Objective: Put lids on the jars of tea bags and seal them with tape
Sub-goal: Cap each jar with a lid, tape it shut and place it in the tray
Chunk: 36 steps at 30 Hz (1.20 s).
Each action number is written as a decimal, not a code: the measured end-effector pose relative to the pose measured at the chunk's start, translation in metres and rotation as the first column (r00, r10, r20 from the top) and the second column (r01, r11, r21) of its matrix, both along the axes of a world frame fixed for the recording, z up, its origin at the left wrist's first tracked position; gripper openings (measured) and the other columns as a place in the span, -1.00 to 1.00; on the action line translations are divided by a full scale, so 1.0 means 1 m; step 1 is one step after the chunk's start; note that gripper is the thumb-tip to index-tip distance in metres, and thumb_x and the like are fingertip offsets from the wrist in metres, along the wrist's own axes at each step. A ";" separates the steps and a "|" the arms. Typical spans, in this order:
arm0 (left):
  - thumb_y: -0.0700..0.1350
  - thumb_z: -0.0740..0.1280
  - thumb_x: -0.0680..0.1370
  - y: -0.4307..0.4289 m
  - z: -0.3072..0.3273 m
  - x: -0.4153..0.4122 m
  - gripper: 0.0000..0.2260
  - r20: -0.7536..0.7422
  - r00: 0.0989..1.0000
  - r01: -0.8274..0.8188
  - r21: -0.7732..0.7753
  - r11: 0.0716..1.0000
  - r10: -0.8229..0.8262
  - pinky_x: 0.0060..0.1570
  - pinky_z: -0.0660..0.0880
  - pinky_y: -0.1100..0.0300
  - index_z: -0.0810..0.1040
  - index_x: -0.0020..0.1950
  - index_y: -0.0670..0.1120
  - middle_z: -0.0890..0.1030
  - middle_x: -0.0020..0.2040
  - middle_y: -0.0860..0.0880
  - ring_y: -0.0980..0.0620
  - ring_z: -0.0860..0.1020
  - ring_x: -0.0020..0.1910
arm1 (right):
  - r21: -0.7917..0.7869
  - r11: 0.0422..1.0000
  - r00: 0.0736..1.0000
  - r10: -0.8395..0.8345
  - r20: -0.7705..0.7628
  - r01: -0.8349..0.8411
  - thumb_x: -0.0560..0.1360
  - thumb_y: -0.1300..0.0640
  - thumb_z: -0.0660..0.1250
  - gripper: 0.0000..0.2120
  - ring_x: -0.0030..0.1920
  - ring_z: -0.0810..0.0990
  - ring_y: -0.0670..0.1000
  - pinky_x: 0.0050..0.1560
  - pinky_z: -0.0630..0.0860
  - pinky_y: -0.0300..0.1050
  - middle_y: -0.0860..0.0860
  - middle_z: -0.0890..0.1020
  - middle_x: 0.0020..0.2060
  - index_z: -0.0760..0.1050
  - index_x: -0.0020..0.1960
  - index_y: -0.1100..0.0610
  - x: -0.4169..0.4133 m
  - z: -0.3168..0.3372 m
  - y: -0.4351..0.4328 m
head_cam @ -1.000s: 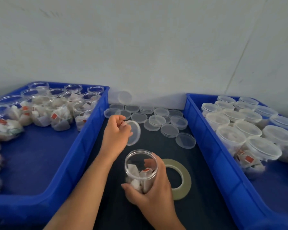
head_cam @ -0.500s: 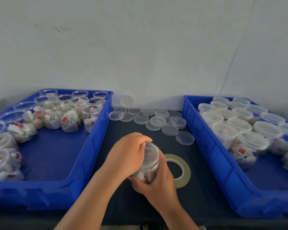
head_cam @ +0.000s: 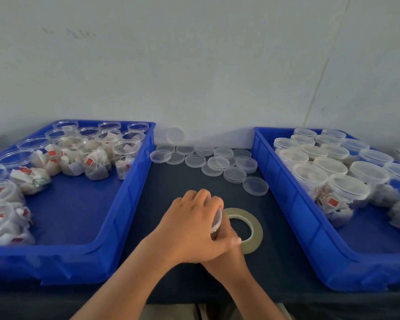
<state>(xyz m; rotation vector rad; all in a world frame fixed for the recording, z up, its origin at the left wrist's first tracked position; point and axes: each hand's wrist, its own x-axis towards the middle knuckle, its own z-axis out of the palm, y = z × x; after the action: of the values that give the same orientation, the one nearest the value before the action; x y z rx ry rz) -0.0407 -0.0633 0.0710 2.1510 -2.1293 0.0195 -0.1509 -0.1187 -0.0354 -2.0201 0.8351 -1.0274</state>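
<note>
- Head view, left edge: left blue bin, one of two bins; it holds clear open jars stuffed with tea bags; none carries a lid; more than a dozen jars show, but the frame cuts some off, so the exact count cannot be told.
- Dark table, far side, between the bins: loose lids, clear plastic; about fifteen, several overlapping or stacked; one stands on edge against the wall.
- Centre, near side: left hand, palm down; its fingers are curled over one lid and grip it; this lid sits on top of the jar in work, which is almost wholly covered by the hands.
- Right hand: comes in beneath the left hand, against the jar's right side; its fingers are covered; whether it grips cannot be told.
- Tape roll: one; flat on the table, just beside the right hand.
- Right blue bin: lidded jars with tea bags inside; about fifteen in view; others are cut off by the frame.
</note>
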 end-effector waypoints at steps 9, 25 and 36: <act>0.36 0.00 0.65 0.005 -0.008 -0.037 -0.50 0.105 0.950 -0.293 -0.027 0.956 0.295 0.17 0.43 -0.15 0.31 0.37 0.02 0.45 0.31 -0.08 -0.16 0.44 0.29 | -0.028 0.999 0.988 0.026 -0.155 -0.031 0.41 -0.33 0.24 -0.66 -0.04 0.60 -0.18 -0.10 0.61 -0.16 -0.40 0.56 -0.05 0.34 0.17 -0.45 -0.005 0.004 0.011; 0.47 0.09 0.56 0.022 0.009 0.001 -0.16 -0.104 0.965 -0.239 0.020 0.971 0.240 0.32 0.44 0.06 0.12 0.68 -0.02 0.36 0.52 -0.01 -0.01 0.42 0.42 | -0.109 0.993 0.990 -0.052 -0.129 0.038 0.33 -0.31 0.45 -0.42 -0.05 0.62 -0.27 -0.21 0.52 -0.35 -0.37 0.57 -0.03 0.54 0.27 -0.09 -0.003 0.007 0.010; 0.36 0.13 0.61 0.013 -0.013 -0.020 -0.61 -0.137 0.985 -0.143 -0.307 0.941 0.105 0.06 0.52 0.15 0.63 0.11 0.18 0.56 0.03 0.21 0.20 0.51 0.00 | -0.079 0.996 0.988 0.033 -0.151 -0.045 0.41 -0.26 0.37 -0.71 -0.02 0.63 -0.29 -0.20 0.56 -0.32 -0.32 0.64 -0.13 0.42 0.09 -0.29 -0.007 0.011 0.012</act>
<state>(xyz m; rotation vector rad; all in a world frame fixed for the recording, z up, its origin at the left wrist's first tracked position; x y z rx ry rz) -0.0611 -0.0507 0.0583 2.0377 -1.7819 0.2224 -0.1582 -0.1066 -0.0242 -2.1967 0.8389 -0.9101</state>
